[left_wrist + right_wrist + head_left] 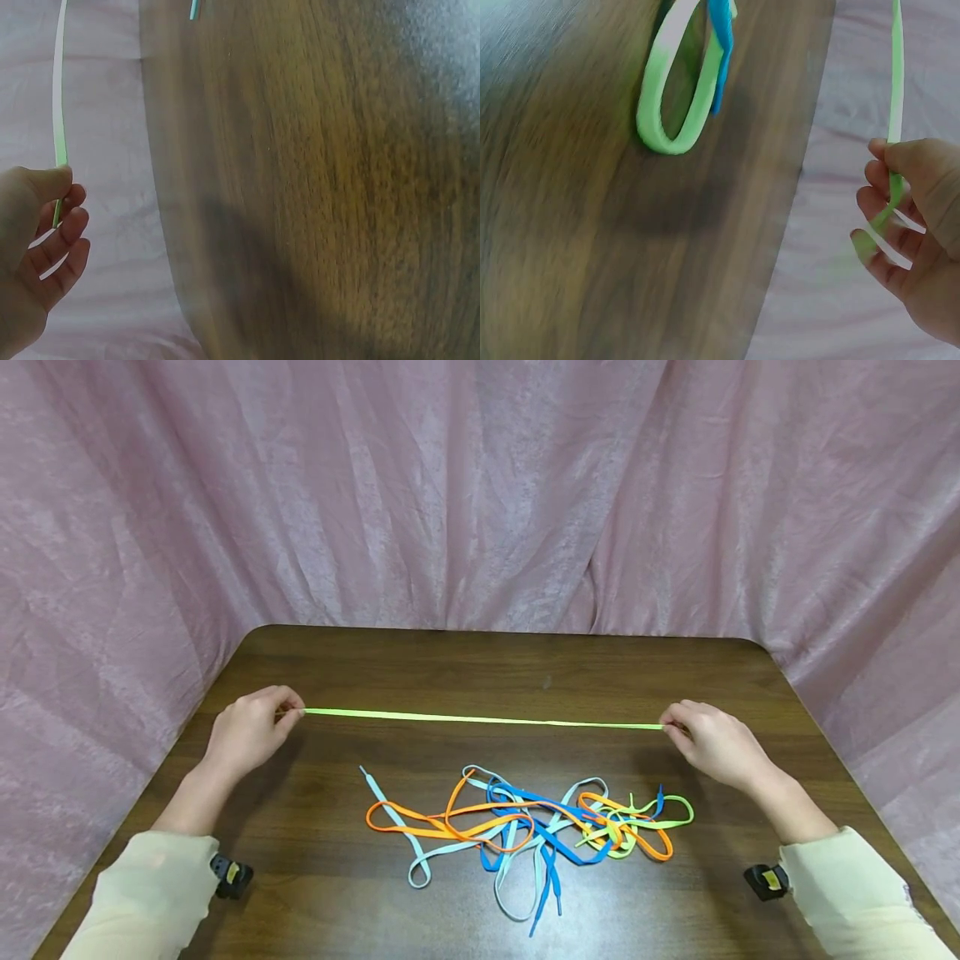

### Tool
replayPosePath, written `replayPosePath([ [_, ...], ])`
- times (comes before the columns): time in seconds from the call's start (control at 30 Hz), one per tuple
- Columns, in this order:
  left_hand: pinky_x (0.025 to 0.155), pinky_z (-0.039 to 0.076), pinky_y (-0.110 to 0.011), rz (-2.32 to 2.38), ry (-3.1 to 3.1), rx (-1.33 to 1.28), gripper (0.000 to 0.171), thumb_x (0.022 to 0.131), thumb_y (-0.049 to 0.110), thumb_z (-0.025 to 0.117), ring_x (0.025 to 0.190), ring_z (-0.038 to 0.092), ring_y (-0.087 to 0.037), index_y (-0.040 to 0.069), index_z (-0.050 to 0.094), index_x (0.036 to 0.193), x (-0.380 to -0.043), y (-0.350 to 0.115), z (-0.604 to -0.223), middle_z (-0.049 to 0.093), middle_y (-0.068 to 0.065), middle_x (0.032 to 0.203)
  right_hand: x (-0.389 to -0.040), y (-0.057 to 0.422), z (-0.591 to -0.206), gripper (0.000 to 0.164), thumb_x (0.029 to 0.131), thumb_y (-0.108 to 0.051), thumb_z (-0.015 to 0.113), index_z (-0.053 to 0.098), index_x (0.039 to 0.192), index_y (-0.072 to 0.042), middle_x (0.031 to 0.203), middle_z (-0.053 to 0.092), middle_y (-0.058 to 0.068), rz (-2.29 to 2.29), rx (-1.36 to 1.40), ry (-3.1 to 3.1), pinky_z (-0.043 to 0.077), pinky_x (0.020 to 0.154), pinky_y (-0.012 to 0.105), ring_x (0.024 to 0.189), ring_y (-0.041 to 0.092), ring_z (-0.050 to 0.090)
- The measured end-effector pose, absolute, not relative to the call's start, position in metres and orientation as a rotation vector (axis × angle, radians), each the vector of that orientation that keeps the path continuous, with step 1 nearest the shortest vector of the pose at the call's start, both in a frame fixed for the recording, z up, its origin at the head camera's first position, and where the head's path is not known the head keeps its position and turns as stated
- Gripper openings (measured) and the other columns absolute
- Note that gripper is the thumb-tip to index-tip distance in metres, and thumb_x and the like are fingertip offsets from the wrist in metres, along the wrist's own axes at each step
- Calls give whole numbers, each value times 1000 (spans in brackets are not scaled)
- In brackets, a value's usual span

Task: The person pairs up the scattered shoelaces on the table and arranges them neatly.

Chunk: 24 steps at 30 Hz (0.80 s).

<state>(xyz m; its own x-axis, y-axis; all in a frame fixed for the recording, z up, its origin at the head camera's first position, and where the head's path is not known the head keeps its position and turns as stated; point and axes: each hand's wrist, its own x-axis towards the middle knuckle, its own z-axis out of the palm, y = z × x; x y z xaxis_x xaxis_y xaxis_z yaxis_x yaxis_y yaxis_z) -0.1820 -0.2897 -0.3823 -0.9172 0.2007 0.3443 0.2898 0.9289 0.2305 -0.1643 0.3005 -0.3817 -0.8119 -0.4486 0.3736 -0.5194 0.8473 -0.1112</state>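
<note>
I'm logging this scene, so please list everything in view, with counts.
curtain: count unclear, pink, background
table: one, brown, foreground
tangled laces: count unclear, orange, blue, light blue and yellow-green, on the table
taut lace: one, yellow-green, beyond the tangled laces
wrist devices: two, black with yellow patches, one per arm
sleeves: two, pale, lower corners
left hand: one, bare, at left, fingers pinching the taut lace
right hand: one, bare, at right, fingers pinching it too
</note>
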Motion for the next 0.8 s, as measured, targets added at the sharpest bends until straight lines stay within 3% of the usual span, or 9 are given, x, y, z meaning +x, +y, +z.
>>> replayPosePath([
  [0.5, 49, 42, -42, -409, -2783, -317, 4, 82, 15, 66, 68, 62, -25, 15, 63, 84, -188, -301, -389, 65, -4, 84, -163, 336, -386, 18, 74, -1, 69, 62, 84, -13, 81, 63, 0, 298, 616, -2661, 44, 53, 41, 68, 23, 60],
  [0.8, 46, 39, -34, -410, -2812, -336, 5, 83, 14, 65, 63, 57, -19, 16, 64, 87, -188, -299, -392, 63, -2, 81, -164, 350, -390, 22, 72, 2, 69, 63, 87, -13, 79, 60, 0, 273, 581, -2645, 36, 43, 34, 57, 15, 51],
])
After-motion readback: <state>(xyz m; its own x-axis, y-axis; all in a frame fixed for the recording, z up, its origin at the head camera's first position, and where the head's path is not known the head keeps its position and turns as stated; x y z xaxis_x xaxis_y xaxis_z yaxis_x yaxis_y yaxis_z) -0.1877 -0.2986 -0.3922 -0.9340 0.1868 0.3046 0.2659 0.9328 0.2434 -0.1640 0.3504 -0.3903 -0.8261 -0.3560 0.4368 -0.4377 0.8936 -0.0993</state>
